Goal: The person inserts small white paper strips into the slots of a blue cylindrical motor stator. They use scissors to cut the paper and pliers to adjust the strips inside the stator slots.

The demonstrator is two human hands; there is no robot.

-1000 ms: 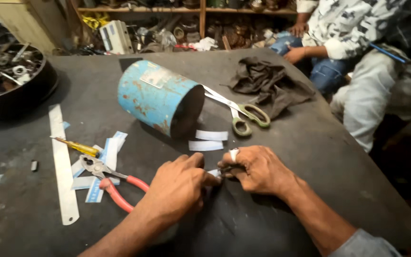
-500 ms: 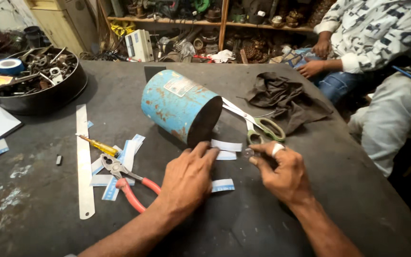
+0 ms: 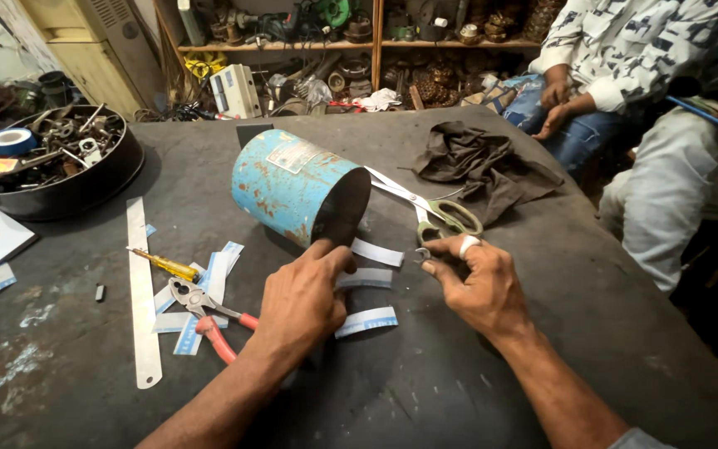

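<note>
My left hand (image 3: pixel 302 298) lies palm down on the dark table (image 3: pixel 425 391), its fingertips touching the open rim of a blue rusty can (image 3: pixel 297 189) that lies on its side. My right hand (image 3: pixel 477 283), with a white ring on one finger, pinches a small metal piece (image 3: pixel 421 254) just below the green handles of the scissors (image 3: pixel 438 209). Three white-and-blue paper strips (image 3: pixel 367 320) lie between the two hands.
Red-handled pliers (image 3: pixel 209 312), a yellow screwdriver (image 3: pixel 164 264), a metal ruler (image 3: pixel 141 291) and more strips lie at the left. A round tray of parts (image 3: pixel 51 162) stands at the far left and a dark cloth (image 3: pixel 479 166) behind the scissors. A person sits at the right (image 3: pixel 625 75).
My hands have come apart. The left went up to the can's rim and the right moved right toward the scissors. The camera view has shifted closer to the table.
</note>
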